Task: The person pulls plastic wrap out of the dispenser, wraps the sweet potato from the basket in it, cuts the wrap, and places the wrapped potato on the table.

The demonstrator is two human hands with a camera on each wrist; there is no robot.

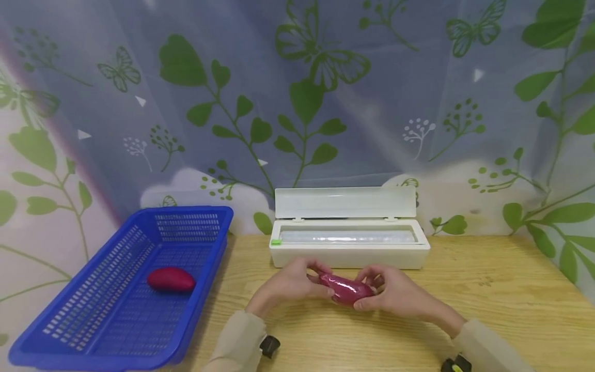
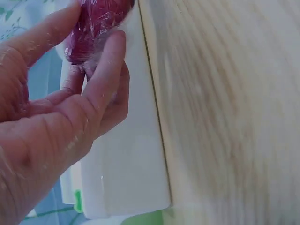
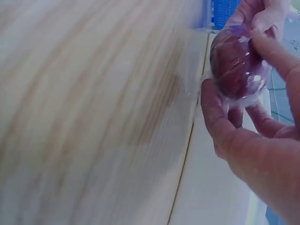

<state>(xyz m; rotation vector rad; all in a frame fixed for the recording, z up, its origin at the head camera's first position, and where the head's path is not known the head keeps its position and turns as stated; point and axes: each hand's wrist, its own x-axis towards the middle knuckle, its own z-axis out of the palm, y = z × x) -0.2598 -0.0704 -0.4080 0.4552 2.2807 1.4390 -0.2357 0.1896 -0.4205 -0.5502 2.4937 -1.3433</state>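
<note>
A red-purple sweet potato (image 1: 346, 290), wrapped in shiny clear plastic film, is held between both hands in front of the film dispenser. My left hand (image 1: 304, 281) pinches its left end with thumb and fingers. At the other end, my right hand (image 1: 395, 292) grips it the same way. Creased film shows around the wrapped sweet potato (image 2: 96, 28) in the left wrist view, and it lies tight and glossy over the rounded end in the right wrist view. Just behind the hands stands the white cling film dispenser (image 1: 348, 257), its lid (image 1: 346, 203) raised and a film roll (image 1: 348, 237) inside.
To the left stands a blue plastic basket (image 1: 178, 330) with mesh sides; another red sweet potato (image 1: 171, 279) lies in it. A small green tab (image 1: 276, 242) sits on the dispenser's left end. Behind the wooden table (image 1: 492, 289) hangs a leaf-and-butterfly patterned curtain (image 1: 372, 113).
</note>
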